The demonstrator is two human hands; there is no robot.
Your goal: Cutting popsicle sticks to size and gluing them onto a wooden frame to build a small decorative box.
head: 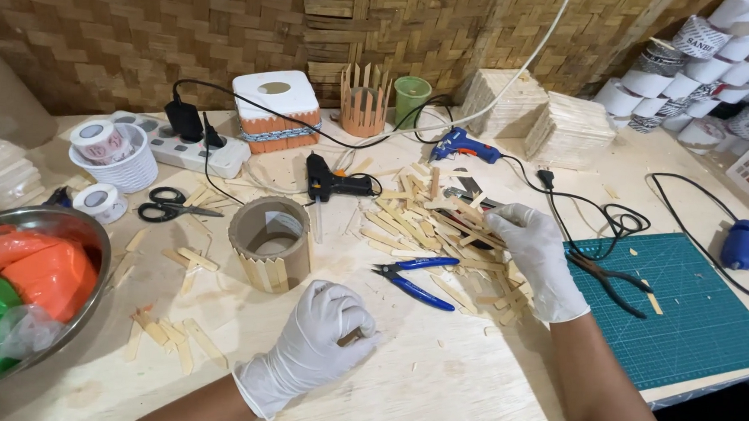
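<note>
Head view shows the left hand (319, 341) in a white glove, curled tight around a small wooden stick (350, 338) on the table (433, 387), just in front of a cardboard tube (270, 241) with sticks glued to its side. Right hand (538, 259), gloved too, pinches a thin stick from the pile of sticks (426, 222). Blue pliers (414, 278) lie between the two hands.
</note>
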